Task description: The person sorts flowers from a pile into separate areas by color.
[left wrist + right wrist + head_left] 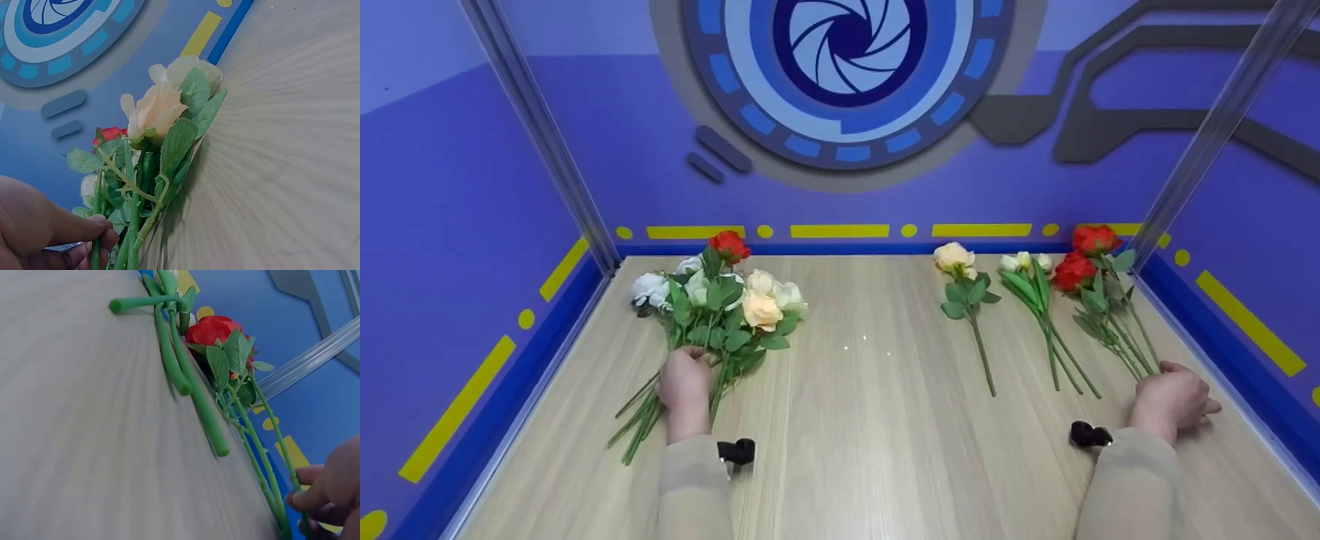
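At the left lies a bunch of flowers in white, cream and peach (pixel 763 310), with one red rose (pixel 729 246) at its top. My left hand (pixel 686 386) is over their stems; in the left wrist view its thumb and finger pinch one green stem (pixel 96 242). Which bloom that stem carries is hard to tell among the leaves. On the right, my right hand (pixel 1174 401) holds a thin stem (pixel 286 453) between thumb and fingers, below the red roses (pixel 1095 239). Other stems run beside it, apart from the fingertips.
Between the two groups lie a single peach rose (pixel 954 259) and several white tulips (pixel 1024 262) with green stems. Tiny white scraps (pixel 865 337) dot the wooden table (pixel 870 435). Blue walls (pixel 607 165) enclose the back and sides, with metal posts (pixel 1215 135) at the corners.
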Available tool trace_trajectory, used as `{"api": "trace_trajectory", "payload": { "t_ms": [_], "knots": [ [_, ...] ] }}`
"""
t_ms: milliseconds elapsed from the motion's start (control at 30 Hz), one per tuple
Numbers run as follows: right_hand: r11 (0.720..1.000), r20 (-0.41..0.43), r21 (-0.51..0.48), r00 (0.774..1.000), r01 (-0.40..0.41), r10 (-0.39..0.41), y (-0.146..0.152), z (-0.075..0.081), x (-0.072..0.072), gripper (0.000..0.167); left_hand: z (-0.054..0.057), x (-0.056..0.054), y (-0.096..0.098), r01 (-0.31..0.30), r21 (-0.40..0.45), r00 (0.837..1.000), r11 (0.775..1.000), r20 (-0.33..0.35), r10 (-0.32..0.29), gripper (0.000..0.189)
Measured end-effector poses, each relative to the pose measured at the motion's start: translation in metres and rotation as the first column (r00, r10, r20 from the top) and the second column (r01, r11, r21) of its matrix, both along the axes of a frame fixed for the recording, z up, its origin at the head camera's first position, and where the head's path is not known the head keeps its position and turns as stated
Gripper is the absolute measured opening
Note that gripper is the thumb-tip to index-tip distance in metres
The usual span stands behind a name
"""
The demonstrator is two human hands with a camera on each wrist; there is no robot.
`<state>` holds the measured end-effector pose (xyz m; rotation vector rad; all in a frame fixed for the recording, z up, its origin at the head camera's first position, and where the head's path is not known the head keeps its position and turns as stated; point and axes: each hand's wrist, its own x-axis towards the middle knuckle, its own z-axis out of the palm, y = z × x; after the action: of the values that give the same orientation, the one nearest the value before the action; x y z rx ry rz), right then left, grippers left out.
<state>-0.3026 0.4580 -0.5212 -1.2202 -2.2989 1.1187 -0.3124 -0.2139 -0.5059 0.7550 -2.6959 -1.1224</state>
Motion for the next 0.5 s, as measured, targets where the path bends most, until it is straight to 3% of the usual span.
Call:
{"api": "trace_trajectory", "payload": {
  "t_ms": [200, 500],
  "knots": [
    [1.000, 0.044, -0.016, 0.999, -0.003, 0.003, 0.0002, -0.0029, 0.0006, 0.059, 0.0002, -0.0001, -0.0007, 0.006, 0.008, 1.000, 1.000, -0.012, -0.005, 0.028],
    [0.999, 0.037, -0.011, 0.999, -0.031, 0.032, -0.0012, -0.0041, 0.0035, 0.056, 0.0007, 0.0023, -0.0013, 0.005, -0.001, 0.999, 1.000, -0.046, -0.005, 0.028]
  ]
}}
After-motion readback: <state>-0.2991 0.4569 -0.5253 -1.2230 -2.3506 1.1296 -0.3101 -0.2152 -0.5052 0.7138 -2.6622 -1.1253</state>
